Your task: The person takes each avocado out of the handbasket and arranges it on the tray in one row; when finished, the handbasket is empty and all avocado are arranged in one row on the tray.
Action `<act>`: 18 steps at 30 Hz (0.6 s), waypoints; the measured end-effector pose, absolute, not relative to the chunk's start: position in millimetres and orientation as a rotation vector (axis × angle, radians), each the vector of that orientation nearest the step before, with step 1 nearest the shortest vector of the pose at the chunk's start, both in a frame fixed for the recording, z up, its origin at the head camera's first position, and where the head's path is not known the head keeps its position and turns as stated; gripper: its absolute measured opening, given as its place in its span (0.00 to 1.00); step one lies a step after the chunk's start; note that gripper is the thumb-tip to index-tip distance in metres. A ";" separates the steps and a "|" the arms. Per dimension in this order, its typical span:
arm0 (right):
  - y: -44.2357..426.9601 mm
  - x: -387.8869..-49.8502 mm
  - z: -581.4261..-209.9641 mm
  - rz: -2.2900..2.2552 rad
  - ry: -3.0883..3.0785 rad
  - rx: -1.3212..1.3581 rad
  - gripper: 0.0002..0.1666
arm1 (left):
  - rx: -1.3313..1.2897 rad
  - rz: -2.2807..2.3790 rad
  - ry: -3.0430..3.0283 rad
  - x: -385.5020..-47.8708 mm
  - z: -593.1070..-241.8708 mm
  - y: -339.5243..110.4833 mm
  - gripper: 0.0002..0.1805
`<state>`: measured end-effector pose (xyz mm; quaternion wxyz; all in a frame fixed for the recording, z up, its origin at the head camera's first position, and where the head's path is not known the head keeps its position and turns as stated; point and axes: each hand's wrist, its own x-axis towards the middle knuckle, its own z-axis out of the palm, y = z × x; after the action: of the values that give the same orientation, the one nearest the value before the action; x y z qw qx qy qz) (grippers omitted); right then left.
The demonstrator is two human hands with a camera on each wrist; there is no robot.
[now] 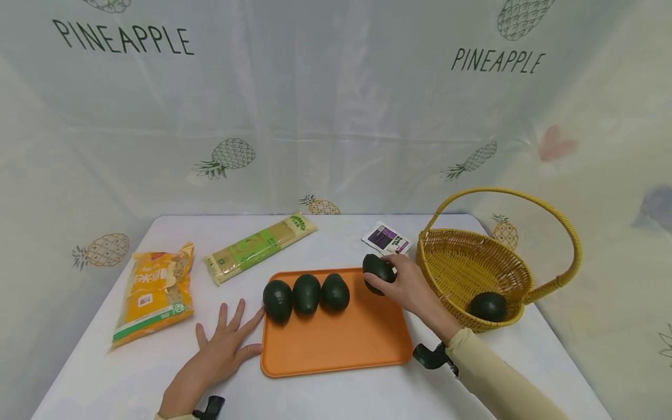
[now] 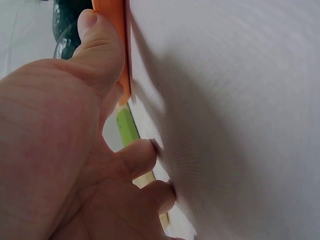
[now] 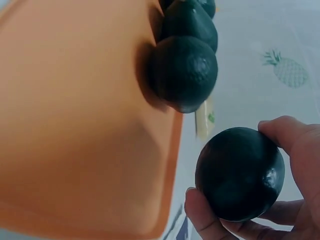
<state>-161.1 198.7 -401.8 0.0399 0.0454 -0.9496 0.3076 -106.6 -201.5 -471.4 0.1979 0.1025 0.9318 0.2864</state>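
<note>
My right hand [image 1: 406,284] grips a dark green avocado [image 1: 378,273] over the right end of the orange tray [image 1: 336,350]; in the right wrist view the held avocado [image 3: 240,174] sits between thumb and fingers, above the tray. Three more avocados [image 1: 306,294] lie in a row along the tray's upper left part. My left hand [image 1: 223,350] lies spread on the table, its thumb and index finger touching the tray's left edge. Up close, the left wrist view shows the left thumb [image 2: 102,47] against the orange rim, with other fingertips on the white surface.
A yellow wicker basket [image 1: 475,233] with a tall handle stands right of the tray, one avocado [image 1: 488,306] inside. Behind the tray lie a long noodle-like packet [image 1: 259,248] and a small purple-and-white sachet [image 1: 387,238]. An orange-yellow bag [image 1: 157,291] rests at the left.
</note>
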 end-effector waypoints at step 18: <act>173.6 -162.0 -422.2 0.937 -3.120 0.058 0.36 | 0.280 0.791 2.624 -105.6 -474.1 -200.4 0.46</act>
<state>-162.0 173.6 -422.2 -0.0582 0.0178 -0.9560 0.2871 -105.6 -200.4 -474.1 0.1921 0.0997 0.9347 0.2818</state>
